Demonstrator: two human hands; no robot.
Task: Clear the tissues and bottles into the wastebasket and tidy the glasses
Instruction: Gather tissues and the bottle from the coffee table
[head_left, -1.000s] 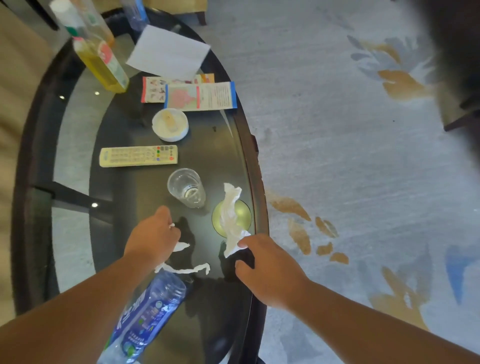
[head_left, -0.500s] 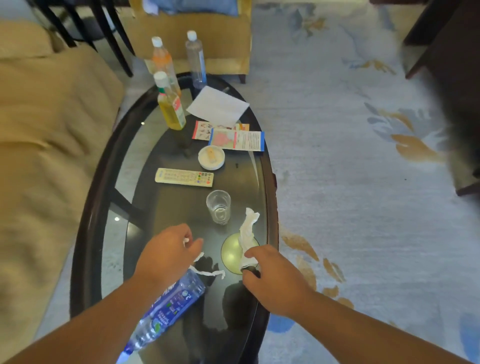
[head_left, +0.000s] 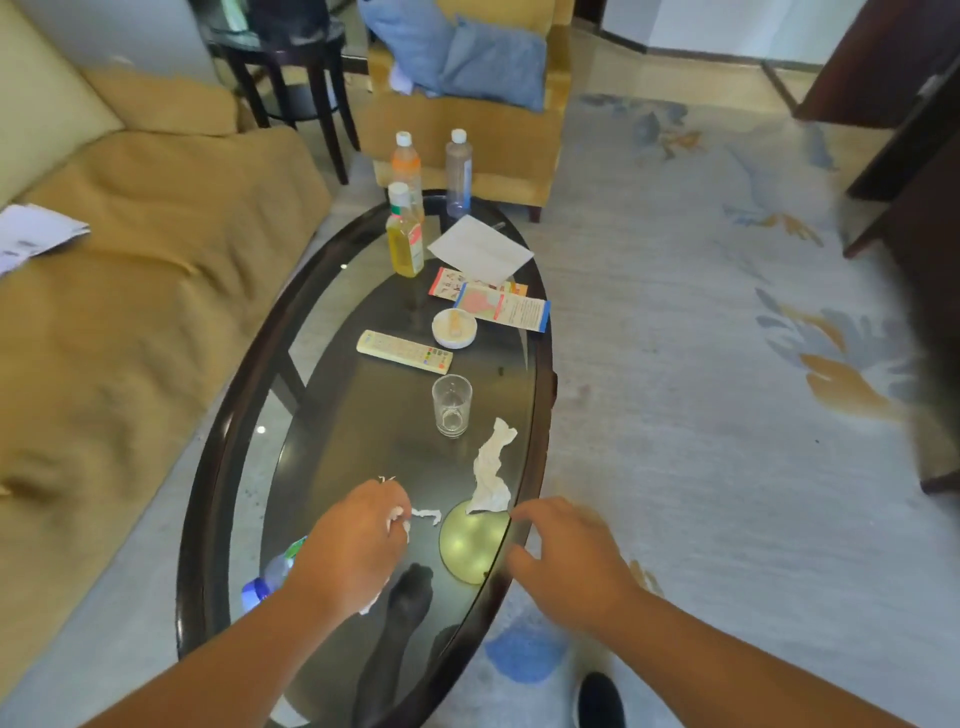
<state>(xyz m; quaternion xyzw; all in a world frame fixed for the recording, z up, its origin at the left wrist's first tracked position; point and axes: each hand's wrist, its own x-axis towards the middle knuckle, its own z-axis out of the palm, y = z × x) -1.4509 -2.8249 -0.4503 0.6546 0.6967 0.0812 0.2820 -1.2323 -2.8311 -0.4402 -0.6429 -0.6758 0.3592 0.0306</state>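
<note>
No writing can be read: the print on the two leaflets (head_left: 501, 306), the buttons of the remote (head_left: 404, 352) and the bottle labels are all too small or blurred. The yellow bottle (head_left: 404, 239) carries a red-and-white label, the orange bottle (head_left: 408, 166) an orange one and the pale bottle (head_left: 458, 174) a bluish one; all three stand upright at the far end of the oval glass worktop (head_left: 218, 441). A blue-labelled lying bottle (head_left: 270, 577) shows beside the left forearm.

The left hand (head_left: 353, 545) curls around white tissue scraps (head_left: 397, 517), with a thin tissue strip (head_left: 427, 515) just beside it on the glass. The right hand (head_left: 566, 556) hovers at the near rim, fingers loosely bent and holding nothing. A twisted tissue (head_left: 491, 467) rises from a yellow-green disc (head_left: 472, 543), near the upright clear glass (head_left: 452, 405).
</note>
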